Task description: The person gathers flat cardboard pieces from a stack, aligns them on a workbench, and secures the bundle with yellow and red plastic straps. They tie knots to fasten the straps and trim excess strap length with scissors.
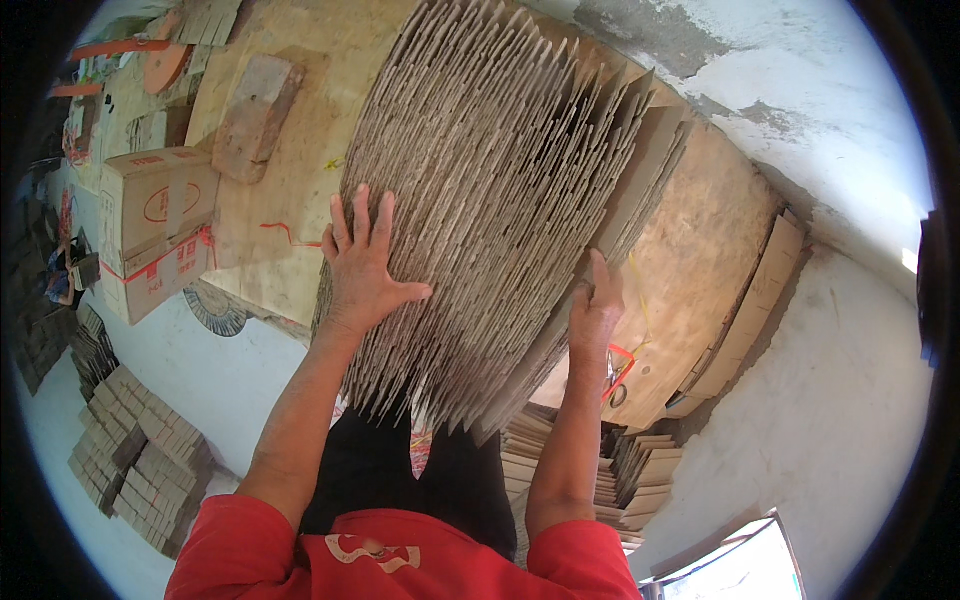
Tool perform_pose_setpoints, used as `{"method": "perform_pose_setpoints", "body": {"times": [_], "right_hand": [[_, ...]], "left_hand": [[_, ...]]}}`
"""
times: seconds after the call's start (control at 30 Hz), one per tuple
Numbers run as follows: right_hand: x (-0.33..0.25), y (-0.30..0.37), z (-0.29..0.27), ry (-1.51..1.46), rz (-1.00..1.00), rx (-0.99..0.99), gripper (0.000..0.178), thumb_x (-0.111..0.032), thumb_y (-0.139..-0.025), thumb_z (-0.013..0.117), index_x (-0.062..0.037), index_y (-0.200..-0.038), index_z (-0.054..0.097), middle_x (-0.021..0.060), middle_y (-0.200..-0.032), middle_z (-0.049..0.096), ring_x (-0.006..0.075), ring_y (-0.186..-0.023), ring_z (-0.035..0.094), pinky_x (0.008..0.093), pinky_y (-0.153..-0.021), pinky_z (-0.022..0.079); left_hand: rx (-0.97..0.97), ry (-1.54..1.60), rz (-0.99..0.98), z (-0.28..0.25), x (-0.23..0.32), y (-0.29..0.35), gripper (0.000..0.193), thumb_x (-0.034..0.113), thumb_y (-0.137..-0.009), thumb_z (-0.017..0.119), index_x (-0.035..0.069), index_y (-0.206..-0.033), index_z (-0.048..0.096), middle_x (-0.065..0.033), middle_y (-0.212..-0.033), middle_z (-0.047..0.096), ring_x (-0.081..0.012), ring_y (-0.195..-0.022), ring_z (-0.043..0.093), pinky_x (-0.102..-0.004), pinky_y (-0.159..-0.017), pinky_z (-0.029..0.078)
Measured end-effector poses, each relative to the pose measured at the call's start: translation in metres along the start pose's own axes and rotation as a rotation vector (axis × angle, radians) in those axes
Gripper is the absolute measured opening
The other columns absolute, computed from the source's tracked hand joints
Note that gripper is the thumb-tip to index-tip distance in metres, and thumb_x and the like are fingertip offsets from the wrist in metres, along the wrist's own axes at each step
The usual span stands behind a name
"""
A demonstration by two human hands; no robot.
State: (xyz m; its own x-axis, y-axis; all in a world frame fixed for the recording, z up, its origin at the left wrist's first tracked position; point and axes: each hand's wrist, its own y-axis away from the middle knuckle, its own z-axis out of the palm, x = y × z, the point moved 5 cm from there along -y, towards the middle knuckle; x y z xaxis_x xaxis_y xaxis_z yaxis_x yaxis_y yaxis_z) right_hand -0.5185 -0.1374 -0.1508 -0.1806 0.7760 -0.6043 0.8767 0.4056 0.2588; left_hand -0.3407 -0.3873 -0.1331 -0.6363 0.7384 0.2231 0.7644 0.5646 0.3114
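A long row of brown cardboard pieces, packed on edge, lies across the wooden table between my hands. My left hand rests on the left side of the row, palm down, with fingers spread and thumb out. On the opposite side, my right hand lies against the outermost cardboard, its visible fingers stretched away from me. Part of that hand's fingers is hidden from view. At the far right end of the row, a few pieces lean apart with gaps between them. The near end overhangs the table edge, close to my legs.
A cardboard box and a worn brick-like block sit left on the wooden tabletop. A red-orange loop lies right of my right wrist. Bundled cardboard stands on the floor at left. A wall borders the right.
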Motion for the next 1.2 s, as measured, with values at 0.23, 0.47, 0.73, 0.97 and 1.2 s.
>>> {"method": "perform_pose_setpoints", "body": {"times": [0.23, 0.47, 0.73, 0.97, 1.2], "right_hand": [[-0.045, -0.006, -0.004, 0.334, -0.078, 0.089, 0.062, 0.005, -0.073, 0.054, -0.0136, -0.132, 0.044, 0.0341, -0.126, 0.041, 0.0429, -0.087, 0.060, 0.0435, -0.072, 0.052], [-0.044, -0.013, 0.016, 0.249, -0.109, -0.004, 0.065, -0.007, -0.081, 0.059, -0.0150, -0.140, 0.032, 0.0329, -0.133, 0.037, 0.0444, -0.103, 0.055, 0.0430, -0.078, 0.051], [-0.054, -0.006, 0.020, 0.051, 0.000, -0.079, 0.089, -0.024, -0.074, 0.073, -0.0126, -0.145, 0.019, 0.0311, -0.143, 0.022, 0.0438, -0.129, 0.032, 0.0434, -0.098, 0.039], [-0.054, -0.007, 0.015, -0.014, 0.022, -0.032, 0.085, -0.009, -0.071, 0.065, -0.0184, -0.144, 0.024, 0.0311, -0.144, 0.020, 0.0442, -0.130, 0.030, 0.0416, -0.101, 0.036], [-0.039, -0.008, 0.015, -0.142, -0.050, -0.060, 0.068, -0.001, -0.073, 0.059, -0.0238, -0.135, 0.045, 0.0276, -0.145, 0.022, 0.0401, -0.127, 0.038, 0.0389, -0.097, 0.041]], "left_hand": [[0.008, 0.017, -0.002, 0.001, -0.001, 0.000, 0.129, 0.080, -0.043, 0.063, 0.016, -0.146, 0.018, -0.0148, -0.151, 0.010, -0.0434, -0.138, 0.002, -0.0631, -0.103, 0.011], [0.005, 0.017, 0.002, -0.001, 0.000, 0.000, 0.130, 0.077, -0.043, 0.066, 0.017, -0.147, 0.016, -0.0146, -0.152, 0.010, -0.0428, -0.138, 0.002, -0.0632, -0.103, 0.011], [-0.006, 0.032, -0.009, -0.002, -0.001, 0.000, 0.130, 0.073, -0.043, 0.070, 0.018, -0.147, 0.016, -0.0142, -0.152, 0.009, -0.0432, -0.138, 0.002, -0.0624, -0.105, 0.009], [-0.014, 0.022, -0.003, -0.001, -0.001, 0.000, 0.129, 0.074, -0.044, 0.069, 0.016, -0.146, 0.017, -0.0143, -0.152, 0.010, -0.0438, -0.138, 0.003, -0.0622, -0.104, 0.009], [0.013, 0.016, 0.005, -0.001, 0.000, 0.000, 0.129, 0.078, -0.044, 0.065, 0.016, -0.146, 0.017, -0.0151, -0.151, 0.010, -0.0441, -0.137, 0.003, -0.0617, -0.104, 0.009]]}}
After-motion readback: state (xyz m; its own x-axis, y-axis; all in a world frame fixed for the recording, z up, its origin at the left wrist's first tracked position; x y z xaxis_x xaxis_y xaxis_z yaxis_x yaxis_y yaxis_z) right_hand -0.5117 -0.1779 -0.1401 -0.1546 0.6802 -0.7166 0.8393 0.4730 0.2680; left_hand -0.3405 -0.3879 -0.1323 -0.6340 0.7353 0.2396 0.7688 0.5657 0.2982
